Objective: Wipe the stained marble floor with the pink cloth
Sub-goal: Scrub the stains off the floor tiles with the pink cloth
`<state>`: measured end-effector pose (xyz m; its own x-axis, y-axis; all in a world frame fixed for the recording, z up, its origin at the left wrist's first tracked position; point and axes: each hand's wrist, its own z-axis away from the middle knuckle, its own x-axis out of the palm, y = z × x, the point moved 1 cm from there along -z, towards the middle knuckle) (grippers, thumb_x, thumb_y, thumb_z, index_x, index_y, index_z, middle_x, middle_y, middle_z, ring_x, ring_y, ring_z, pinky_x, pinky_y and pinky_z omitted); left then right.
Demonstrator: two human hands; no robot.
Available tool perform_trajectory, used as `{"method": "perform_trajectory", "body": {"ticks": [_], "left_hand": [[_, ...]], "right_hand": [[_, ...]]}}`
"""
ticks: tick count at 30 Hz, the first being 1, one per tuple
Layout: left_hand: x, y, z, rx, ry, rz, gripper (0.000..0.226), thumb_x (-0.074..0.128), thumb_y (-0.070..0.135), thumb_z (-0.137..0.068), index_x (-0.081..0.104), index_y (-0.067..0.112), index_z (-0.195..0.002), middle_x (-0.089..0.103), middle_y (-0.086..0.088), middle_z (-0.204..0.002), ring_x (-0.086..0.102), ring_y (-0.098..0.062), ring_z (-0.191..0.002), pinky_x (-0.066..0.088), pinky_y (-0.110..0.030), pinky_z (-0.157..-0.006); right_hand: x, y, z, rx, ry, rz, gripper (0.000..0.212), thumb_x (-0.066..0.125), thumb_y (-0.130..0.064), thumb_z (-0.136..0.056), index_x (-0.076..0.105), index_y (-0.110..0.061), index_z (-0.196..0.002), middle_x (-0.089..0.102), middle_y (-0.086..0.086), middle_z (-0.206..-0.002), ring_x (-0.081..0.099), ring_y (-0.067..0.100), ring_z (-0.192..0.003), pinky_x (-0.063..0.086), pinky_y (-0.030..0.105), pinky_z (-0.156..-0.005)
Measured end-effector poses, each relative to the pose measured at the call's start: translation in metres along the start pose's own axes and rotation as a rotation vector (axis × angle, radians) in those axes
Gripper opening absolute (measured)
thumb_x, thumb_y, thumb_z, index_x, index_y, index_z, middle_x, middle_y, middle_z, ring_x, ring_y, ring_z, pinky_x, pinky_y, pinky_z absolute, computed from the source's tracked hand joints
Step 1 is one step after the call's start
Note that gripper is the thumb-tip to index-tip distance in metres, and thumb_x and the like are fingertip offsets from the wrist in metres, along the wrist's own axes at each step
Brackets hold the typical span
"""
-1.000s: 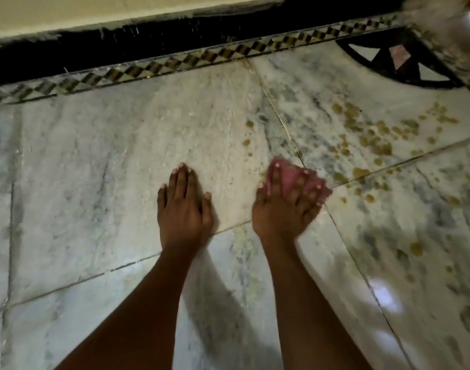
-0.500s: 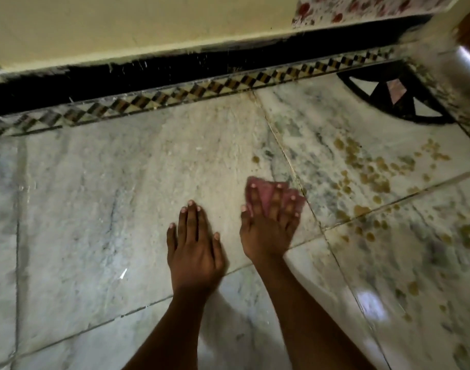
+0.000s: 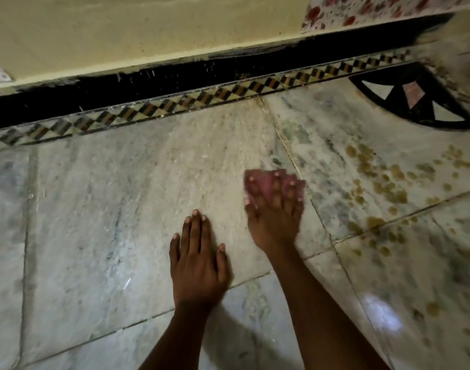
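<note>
My right hand [image 3: 275, 220] presses flat on the pink cloth [image 3: 263, 182], fingers spread over it, on the white marble floor [image 3: 121, 209]. The cloth peeks out past my fingertips, just left of a tile joint. Brown-yellow stain spots [image 3: 383, 180] are scattered over the tiles to the right of the cloth. My left hand [image 3: 197, 265] lies flat on the floor, fingers together, holding nothing, to the left of and nearer than the right hand.
A checkered tile border [image 3: 201, 100] and a black skirting strip [image 3: 148, 81] run along the cream wall [image 3: 148, 36] ahead. A black semicircular inlay [image 3: 415, 102] sits at the far right. A bright light reflection [image 3: 383, 313] shines on the tile at lower right.
My right hand has slid the pink cloth leftward, off the joint beside the stained tile. The view has tilted up, showing more wall. My left hand stays planted.
</note>
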<state>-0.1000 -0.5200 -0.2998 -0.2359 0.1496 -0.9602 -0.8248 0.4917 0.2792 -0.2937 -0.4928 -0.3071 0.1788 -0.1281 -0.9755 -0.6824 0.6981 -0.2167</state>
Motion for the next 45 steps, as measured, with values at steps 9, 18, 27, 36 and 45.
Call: {"method": "perform_trajectory", "body": {"ticks": [9, 18, 27, 36, 45], "left_hand": [[0.003, -0.001, 0.000, -0.005, -0.001, 0.014, 0.076, 0.041, 0.043, -0.103, 0.018, 0.016, -0.171, 0.009, -0.003, -0.181, 0.013, -0.020, -0.167, 0.019, -0.050, -0.133], [0.003, -0.001, -0.001, -0.014, -0.010, 0.046, 0.076, 0.040, 0.045, -0.103, 0.020, 0.017, -0.171, 0.011, -0.003, -0.181, 0.012, -0.020, -0.167, 0.021, -0.051, -0.133], [-0.001, -0.002, -0.002, -0.015, 0.002, 0.010, 0.075, 0.039, 0.045, -0.103, 0.020, 0.018, -0.171, 0.013, -0.002, -0.181, 0.013, -0.018, -0.167, 0.022, -0.049, -0.132], [0.001, -0.002, 0.000, -0.018, 0.030, 0.024, 0.076, 0.045, 0.043, -0.101, 0.026, 0.017, -0.169, 0.018, -0.002, -0.180, 0.018, -0.018, -0.166, 0.025, -0.048, -0.131], [0.000, -0.001, 0.000, -0.029, 0.020, 0.034, 0.076, 0.044, 0.044, -0.101, 0.025, 0.019, -0.170, 0.016, 0.000, -0.180, 0.016, -0.016, -0.167, 0.026, -0.049, -0.131]], "right_hand": [[-0.008, 0.017, -0.049, 0.357, 0.040, -0.131, 0.070, 0.024, -0.066, -0.107, -0.032, -0.060, -0.148, -0.007, 0.005, -0.181, -0.014, 0.038, -0.165, 0.002, 0.064, -0.131], [-0.019, 0.040, -0.017, -0.261, -0.192, 0.062, 0.061, 0.025, -0.068, -0.106, -0.004, -0.065, -0.160, -0.012, 0.001, -0.181, -0.012, 0.039, -0.165, 0.010, 0.063, -0.129], [-0.007, -0.050, -0.147, -0.112, -0.213, 0.001, 0.062, 0.019, -0.065, -0.108, -0.008, -0.057, -0.163, -0.019, 0.006, -0.179, -0.023, 0.040, -0.163, -0.004, 0.065, -0.131], [-0.018, 0.015, -0.141, 0.210, -0.047, -0.042, 0.069, 0.016, -0.072, -0.102, -0.009, -0.054, -0.163, -0.003, 0.011, -0.181, -0.011, 0.042, -0.165, -0.001, 0.062, -0.132], [-0.013, 0.008, -0.107, -0.448, -0.182, 0.070, 0.060, 0.015, -0.068, -0.107, -0.008, -0.059, -0.162, -0.011, 0.004, -0.181, -0.014, 0.041, -0.165, 0.003, 0.063, -0.133]]}}
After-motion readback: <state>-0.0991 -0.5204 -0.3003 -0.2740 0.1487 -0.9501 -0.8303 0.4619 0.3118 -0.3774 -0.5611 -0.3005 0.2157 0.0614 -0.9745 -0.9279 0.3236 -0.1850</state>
